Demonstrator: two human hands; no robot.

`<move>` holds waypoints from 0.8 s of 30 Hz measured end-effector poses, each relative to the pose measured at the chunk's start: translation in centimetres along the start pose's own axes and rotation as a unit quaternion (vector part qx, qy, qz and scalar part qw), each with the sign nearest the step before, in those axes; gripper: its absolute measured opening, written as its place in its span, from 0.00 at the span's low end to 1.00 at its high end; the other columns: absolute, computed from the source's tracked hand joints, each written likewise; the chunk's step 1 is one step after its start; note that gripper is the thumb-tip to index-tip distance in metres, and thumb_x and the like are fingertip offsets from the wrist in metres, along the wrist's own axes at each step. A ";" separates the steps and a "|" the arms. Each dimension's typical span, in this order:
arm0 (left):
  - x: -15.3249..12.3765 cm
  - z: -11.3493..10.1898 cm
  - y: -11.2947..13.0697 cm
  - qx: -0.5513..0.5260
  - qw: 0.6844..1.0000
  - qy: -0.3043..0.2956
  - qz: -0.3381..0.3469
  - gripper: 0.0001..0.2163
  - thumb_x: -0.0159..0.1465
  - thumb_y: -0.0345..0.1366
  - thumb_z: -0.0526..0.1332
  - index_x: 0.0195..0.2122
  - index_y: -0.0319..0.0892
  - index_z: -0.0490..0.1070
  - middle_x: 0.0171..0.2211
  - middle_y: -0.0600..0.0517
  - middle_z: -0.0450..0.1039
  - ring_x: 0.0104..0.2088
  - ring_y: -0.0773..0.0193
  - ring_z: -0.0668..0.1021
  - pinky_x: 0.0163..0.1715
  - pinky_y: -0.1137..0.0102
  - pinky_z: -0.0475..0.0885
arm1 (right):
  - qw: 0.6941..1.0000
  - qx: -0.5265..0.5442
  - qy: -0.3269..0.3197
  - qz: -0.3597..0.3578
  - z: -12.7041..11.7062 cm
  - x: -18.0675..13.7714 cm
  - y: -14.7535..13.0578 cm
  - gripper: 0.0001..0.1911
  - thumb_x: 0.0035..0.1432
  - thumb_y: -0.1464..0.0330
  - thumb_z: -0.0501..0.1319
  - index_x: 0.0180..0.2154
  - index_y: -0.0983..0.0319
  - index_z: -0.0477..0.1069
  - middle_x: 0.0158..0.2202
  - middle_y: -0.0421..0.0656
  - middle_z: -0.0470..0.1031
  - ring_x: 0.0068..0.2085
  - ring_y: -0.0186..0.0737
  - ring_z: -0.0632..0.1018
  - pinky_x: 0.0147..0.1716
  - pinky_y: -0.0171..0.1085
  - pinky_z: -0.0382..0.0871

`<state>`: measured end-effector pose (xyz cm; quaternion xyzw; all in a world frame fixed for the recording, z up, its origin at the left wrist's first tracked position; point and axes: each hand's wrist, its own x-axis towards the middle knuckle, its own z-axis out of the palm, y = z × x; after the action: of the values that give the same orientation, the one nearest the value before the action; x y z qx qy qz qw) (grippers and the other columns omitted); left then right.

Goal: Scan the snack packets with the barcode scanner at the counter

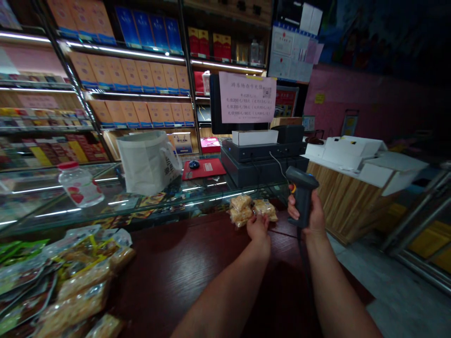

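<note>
My right hand [310, 215] grips a dark handheld barcode scanner [301, 188], its head tilted toward the left and its cable hanging down beside my forearm. My left hand [258, 228] holds clear snack packets [251, 209] of golden-brown pieces, resting on the dark wooden counter [176, 272] just under the scanner head. The two hands are close together at the counter's far right end.
A pile of snack packets [59, 277] lies at the near left. On the glass display case [148, 199] stand a plastic jar with red lid [79, 184] and a white plastic bag [148, 160]. A register with a monitor and pink notice [262, 145] stands behind. White boxes [355, 155] sit on the wooden side counter at the right.
</note>
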<state>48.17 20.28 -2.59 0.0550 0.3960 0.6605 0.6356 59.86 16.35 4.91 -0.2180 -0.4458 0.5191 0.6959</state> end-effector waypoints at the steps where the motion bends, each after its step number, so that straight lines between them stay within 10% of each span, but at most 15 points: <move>1: 0.0 0.3 0.1 -0.003 1.000 0.003 -0.002 0.10 0.62 0.24 0.64 0.29 0.41 0.63 0.26 0.55 0.71 0.26 0.72 0.79 0.32 0.77 0.77 | 1.000 -0.002 0.003 -0.004 -0.1 0.0 0.0 0.27 0.57 0.43 0.55 0.42 0.57 0.74 0.25 0.37 0.68 0.15 0.31 0.59 0.12 0.32 0.56; 8: -2.7 -0.1 1.9 0.029 0.997 -0.024 -0.060 0.06 0.62 0.24 0.63 0.31 0.39 0.68 0.28 0.52 0.72 0.27 0.71 0.79 0.31 0.77 0.77 | 1.000 -0.031 0.003 0.005 -0.4 0.2 0.7 0.28 0.57 0.42 0.54 0.42 0.57 0.74 0.25 0.38 0.69 0.15 0.31 0.60 0.11 0.32 0.57; 12: -7.9 -5.1 5.3 0.077 0.989 -0.080 -0.100 0.06 0.58 0.25 0.66 0.33 0.37 0.69 0.29 0.49 0.73 0.29 0.62 0.81 0.32 0.67 0.79 | 0.999 -0.015 -0.014 0.044 0.3 -0.6 0.9 0.26 0.56 0.43 0.57 0.40 0.56 0.76 0.25 0.38 0.70 0.15 0.29 0.61 0.12 0.32 0.54; 15: -13.0 -10.6 10.0 0.236 0.941 -0.243 -0.021 0.13 0.56 0.31 0.69 0.42 0.42 0.71 0.38 0.48 0.76 0.39 0.59 0.81 0.42 0.62 0.77 | 0.997 0.007 -0.028 0.076 0.2 -1.1 1.1 0.26 0.56 0.45 0.59 0.41 0.58 0.78 0.24 0.40 0.72 0.16 0.30 0.63 0.12 0.36 0.50; 18: -17.1 -16.8 16.0 0.535 0.780 -0.245 0.214 0.10 0.58 0.34 0.67 0.42 0.45 0.76 0.44 0.45 0.76 0.47 0.55 0.78 0.51 0.61 0.72 | 0.994 0.020 -0.042 0.097 -0.1 -1.2 1.8 0.27 0.59 0.46 0.56 0.42 0.60 0.79 0.24 0.44 0.73 0.16 0.29 0.66 0.15 0.42 0.44; 24: -19.7 -29.6 25.2 0.811 0.410 0.040 0.415 0.17 0.58 0.37 0.65 0.50 0.47 0.74 0.49 0.44 0.76 0.54 0.44 0.72 0.55 0.50 0.66 | 0.994 -0.042 -0.046 0.093 0.9 -1.6 3.0 0.25 0.55 0.44 0.60 0.40 0.54 0.80 0.22 0.43 0.73 0.14 0.31 0.63 0.14 0.41 0.42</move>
<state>14.77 -7.45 0.73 0.6761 0.7007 0.2154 -0.0741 57.41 15.89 2.42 -0.2634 -0.4764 0.5716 0.6139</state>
